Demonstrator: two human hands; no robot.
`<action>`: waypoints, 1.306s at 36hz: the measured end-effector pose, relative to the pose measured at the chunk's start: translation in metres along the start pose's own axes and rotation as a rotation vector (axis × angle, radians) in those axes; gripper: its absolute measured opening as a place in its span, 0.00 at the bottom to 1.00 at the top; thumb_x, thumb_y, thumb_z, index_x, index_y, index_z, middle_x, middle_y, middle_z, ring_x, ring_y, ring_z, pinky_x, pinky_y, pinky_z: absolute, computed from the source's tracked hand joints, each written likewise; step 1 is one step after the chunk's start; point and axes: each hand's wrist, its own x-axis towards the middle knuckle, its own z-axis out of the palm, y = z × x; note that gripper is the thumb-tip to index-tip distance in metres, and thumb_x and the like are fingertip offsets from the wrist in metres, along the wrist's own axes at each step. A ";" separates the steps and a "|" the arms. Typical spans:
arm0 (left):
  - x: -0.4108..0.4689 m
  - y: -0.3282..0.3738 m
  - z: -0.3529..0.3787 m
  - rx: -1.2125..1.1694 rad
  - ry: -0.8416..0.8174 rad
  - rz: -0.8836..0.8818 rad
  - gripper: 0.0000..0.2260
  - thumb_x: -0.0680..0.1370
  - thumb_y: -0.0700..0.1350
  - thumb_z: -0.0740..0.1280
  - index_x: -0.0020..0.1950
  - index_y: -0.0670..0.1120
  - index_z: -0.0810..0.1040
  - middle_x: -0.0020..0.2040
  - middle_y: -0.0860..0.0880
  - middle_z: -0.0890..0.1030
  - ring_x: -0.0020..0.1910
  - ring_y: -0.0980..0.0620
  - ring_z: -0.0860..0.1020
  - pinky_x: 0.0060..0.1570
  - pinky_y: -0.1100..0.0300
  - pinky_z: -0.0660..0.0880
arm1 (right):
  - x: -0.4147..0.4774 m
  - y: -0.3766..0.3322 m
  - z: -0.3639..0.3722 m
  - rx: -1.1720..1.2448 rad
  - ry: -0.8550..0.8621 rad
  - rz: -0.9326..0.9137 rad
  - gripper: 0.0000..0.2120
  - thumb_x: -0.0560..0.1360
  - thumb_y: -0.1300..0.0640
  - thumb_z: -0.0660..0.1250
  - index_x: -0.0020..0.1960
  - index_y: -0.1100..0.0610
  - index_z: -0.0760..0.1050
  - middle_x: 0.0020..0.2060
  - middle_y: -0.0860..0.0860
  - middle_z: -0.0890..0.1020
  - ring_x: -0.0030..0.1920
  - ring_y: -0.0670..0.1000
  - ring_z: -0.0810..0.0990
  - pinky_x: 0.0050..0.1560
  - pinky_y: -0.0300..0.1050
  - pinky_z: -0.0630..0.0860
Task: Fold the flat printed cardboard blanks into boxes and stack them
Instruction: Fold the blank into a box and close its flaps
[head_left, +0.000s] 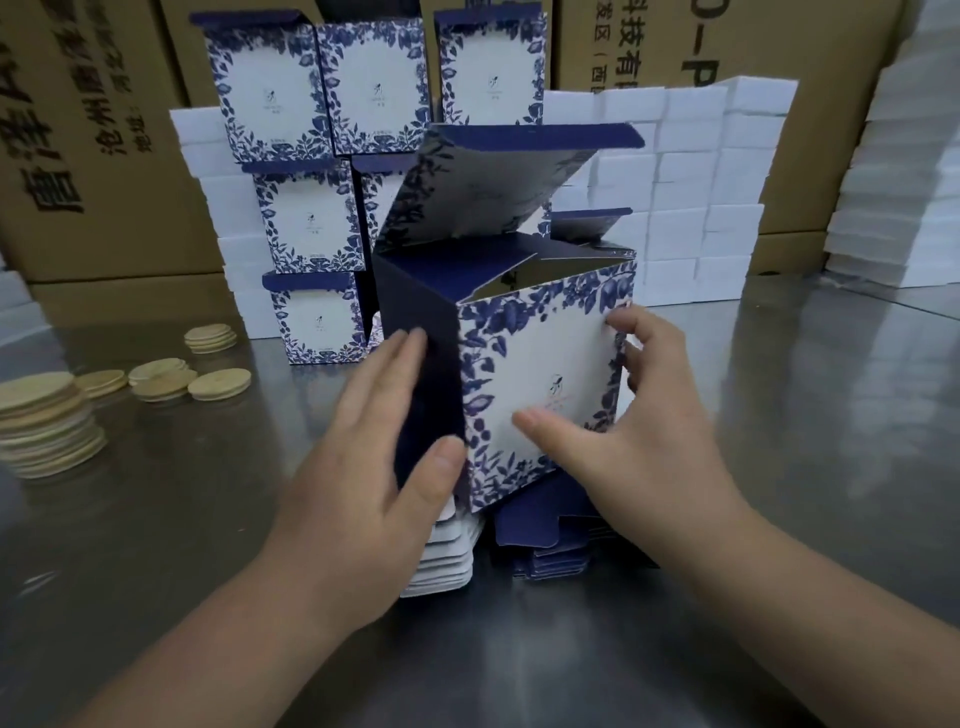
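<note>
Two-sided hold on the box (540, 384): left hand (374, 483) flat, fingers (400, 358) straight against navy side; right hand (634, 447) grips front-right edge, thumb on front.

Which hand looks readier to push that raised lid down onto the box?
Probably the right hand: its fingers curl round the box near its open top, below the raised lid. The left hand lies flat, lower on the dark side.
</note>
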 end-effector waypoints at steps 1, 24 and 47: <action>-0.001 0.000 0.000 0.000 -0.012 0.015 0.26 0.71 0.73 0.48 0.67 0.67 0.50 0.71 0.65 0.55 0.69 0.74 0.52 0.62 0.79 0.54 | -0.001 -0.001 0.001 0.011 -0.002 0.011 0.38 0.53 0.34 0.71 0.58 0.29 0.56 0.63 0.38 0.66 0.60 0.30 0.65 0.62 0.31 0.64; -0.009 0.006 0.009 -0.076 -0.173 0.117 0.29 0.72 0.70 0.53 0.70 0.64 0.51 0.73 0.69 0.46 0.70 0.73 0.47 0.59 0.83 0.50 | -0.003 -0.004 0.008 -0.040 -0.018 0.062 0.64 0.52 0.37 0.71 0.75 0.43 0.32 0.72 0.32 0.39 0.71 0.32 0.38 0.69 0.33 0.42; 0.017 -0.094 0.004 -0.514 0.676 -0.816 0.15 0.82 0.45 0.53 0.39 0.47 0.74 0.40 0.48 0.77 0.35 0.53 0.75 0.37 0.59 0.69 | 0.051 0.025 -0.029 0.376 0.325 0.154 0.60 0.52 0.35 0.73 0.76 0.43 0.46 0.72 0.46 0.63 0.69 0.49 0.68 0.68 0.56 0.67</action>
